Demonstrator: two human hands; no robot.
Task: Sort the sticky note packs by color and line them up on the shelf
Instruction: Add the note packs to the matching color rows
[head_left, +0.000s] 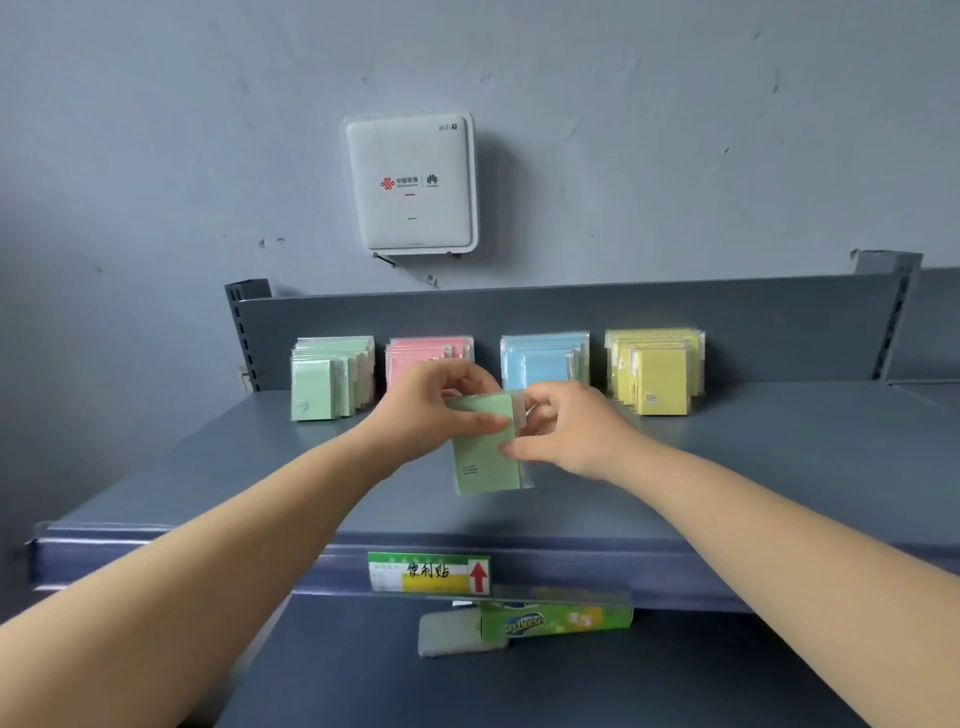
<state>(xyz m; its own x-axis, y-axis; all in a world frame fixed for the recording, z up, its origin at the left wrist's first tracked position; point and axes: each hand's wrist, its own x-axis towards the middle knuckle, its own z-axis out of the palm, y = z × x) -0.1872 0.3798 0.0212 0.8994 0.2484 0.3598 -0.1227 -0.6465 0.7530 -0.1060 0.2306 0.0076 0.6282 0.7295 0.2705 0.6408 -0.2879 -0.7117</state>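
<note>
Pink packs (415, 353) perhaps half hidden

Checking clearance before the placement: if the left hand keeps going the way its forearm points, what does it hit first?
Probably the pink row: the left hand, sharing the green pack with the right hand, already overlaps it in view. Depth unclear, so the gap can't be judged.

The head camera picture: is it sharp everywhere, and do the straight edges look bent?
Head view: the green pack held by the left hand and right hand is fairly sharp; its small print is too small to read. The shelf front edge bows from wide-angle distortion. Lighting is soft and even, with no strong glare.
</note>
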